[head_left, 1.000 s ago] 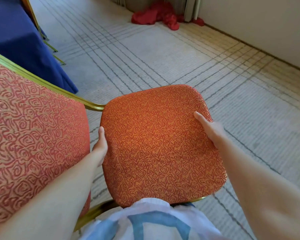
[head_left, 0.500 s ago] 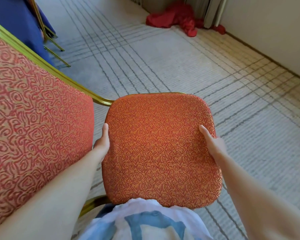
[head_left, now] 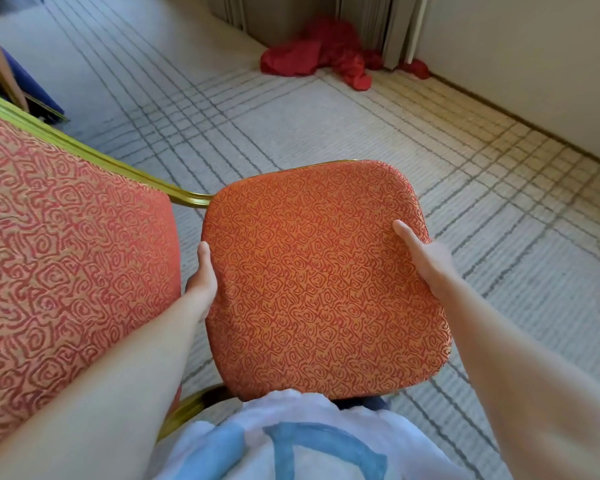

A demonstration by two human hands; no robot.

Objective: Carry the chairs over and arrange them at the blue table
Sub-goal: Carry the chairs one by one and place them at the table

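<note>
- On either side of the chair (head_left: 319, 278) seat, left hand (head_left: 203, 275) and right hand (head_left: 426, 258) grip its edges, fingers hidden underneath.
- Chair is over the carpet (head_left: 291, 116), backrest left of seat.
- Blue table (head_left: 35, 88) shows beyond the chair's backrest; red cloth (head_left: 319, 60) lies well ahead.

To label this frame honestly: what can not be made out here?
Head view:
Chair legs: hidden under the seat.
Fingers of left hand and right hand: tucked under the seat edges.
Blue table: cut off by the left edge.
Red cloth: too crumpled to identify.
</note>
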